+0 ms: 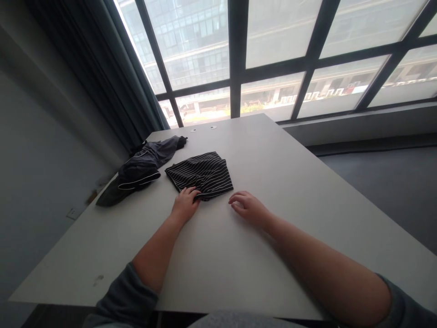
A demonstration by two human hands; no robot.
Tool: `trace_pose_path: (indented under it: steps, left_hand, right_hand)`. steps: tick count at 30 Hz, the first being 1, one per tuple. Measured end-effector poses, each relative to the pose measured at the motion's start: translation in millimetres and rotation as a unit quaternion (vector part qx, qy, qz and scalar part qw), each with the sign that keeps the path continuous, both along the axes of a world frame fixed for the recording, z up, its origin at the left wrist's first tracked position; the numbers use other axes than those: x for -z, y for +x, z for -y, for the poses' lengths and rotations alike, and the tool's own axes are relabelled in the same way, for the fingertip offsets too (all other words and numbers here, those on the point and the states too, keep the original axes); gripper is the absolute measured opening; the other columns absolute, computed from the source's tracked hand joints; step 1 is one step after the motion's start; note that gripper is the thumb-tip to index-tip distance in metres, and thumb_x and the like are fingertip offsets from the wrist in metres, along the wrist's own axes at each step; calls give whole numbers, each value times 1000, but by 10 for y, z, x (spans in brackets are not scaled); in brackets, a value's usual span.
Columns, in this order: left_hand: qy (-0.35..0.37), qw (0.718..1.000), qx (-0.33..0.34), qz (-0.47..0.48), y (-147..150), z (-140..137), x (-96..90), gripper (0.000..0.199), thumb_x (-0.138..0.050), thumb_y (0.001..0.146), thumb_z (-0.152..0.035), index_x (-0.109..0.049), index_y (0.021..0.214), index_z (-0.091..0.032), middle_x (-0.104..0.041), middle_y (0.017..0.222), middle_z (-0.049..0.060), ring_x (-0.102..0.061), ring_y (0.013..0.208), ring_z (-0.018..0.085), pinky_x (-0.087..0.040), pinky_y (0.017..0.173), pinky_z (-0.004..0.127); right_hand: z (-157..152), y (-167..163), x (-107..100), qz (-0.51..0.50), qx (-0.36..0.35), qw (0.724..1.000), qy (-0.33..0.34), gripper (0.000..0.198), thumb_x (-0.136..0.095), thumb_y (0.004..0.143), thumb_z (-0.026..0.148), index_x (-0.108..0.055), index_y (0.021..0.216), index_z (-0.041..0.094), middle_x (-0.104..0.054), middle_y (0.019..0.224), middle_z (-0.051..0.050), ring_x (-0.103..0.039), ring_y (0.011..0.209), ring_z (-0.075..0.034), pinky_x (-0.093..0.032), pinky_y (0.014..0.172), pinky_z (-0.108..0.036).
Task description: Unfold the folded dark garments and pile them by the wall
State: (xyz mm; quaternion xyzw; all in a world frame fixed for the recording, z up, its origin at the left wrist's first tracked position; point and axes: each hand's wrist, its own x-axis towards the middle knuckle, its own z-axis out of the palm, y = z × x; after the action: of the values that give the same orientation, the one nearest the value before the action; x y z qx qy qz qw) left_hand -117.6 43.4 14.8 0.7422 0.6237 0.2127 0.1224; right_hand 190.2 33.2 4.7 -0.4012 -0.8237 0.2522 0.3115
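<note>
A black cloth with thin white stripes (205, 171) lies folded in a rough four-sided shape on the white table; what garment it is, I cannot make out. At its near left edge my left hand (186, 202) has fingers over the fabric and the thumb at the border, pinching it. My right hand (249, 207) is just off the cloth's near right corner, holding nothing, its fingers loosely curved and apart from the thumb.
A dark grey garment with white piping (145, 164) lies crumpled along the table's left edge. The white table (273, 168) reaches towards large windows with dark frames (239, 50). A dark curtain (112, 68) hangs at the left, beside the wall.
</note>
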Motion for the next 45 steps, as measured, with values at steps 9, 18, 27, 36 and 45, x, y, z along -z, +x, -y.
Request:
trace_pose_path:
  steps: [9, 18, 27, 36, 45]
  left_hand:
    - [45, 935, 152, 318, 942, 502, -301, 24, -58, 100, -41, -69, 110, -21, -70, 93, 2, -63, 83, 18, -52, 79, 28]
    - [16, 997, -36, 68, 186, 236, -388, 17, -67, 87, -41, -65, 96, -26, -69, 79, 1, -64, 76, 23, -44, 70, 31]
    - [98, 971, -214, -47, -240, 86, -376, 21, -58, 91, -26, -69, 108, -21, -74, 118, 12, -70, 100, 28, -52, 85, 36]
    - [-27, 997, 52, -56, 436, 352, -242, 59, -76, 83, -51, -62, 137, -30, -68, 140, 9, -65, 126, 32, -52, 100, 38]
    - [61, 963, -253, 74, -261, -28, -228, 26, -59, 96, -48, -64, 101, -22, -75, 97, 11, -71, 94, 32, -51, 78, 37]
  right_hand:
    - [-93, 253, -82, -20, 189, 973, 129, 58, -66, 80, 16, -68, 138, 23, -52, 155, -14, -46, 146, -36, -37, 124, -55]
    - [-272, 608, -279, -106, 244, 964, -4, 29, -58, 78, 21, -78, 100, 23, -79, 92, -3, -72, 86, -22, -54, 83, -34]
    - [-432, 1060, -369, -308, 123, 863, -382, 29, -72, 82, 30, -77, 106, 15, -81, 96, -11, -75, 87, -28, -63, 79, -39]
    - [-565, 1110, -229, -417, 107, 803, -411, 16, -64, 91, 25, -73, 100, 16, -79, 94, -8, -76, 85, -23, -65, 79, -33]
    - [-727, 1417, -114, -422, 219, 817, -327, 13, -71, 83, 23, -69, 95, 18, -75, 81, -4, -71, 72, -20, -63, 67, -31]
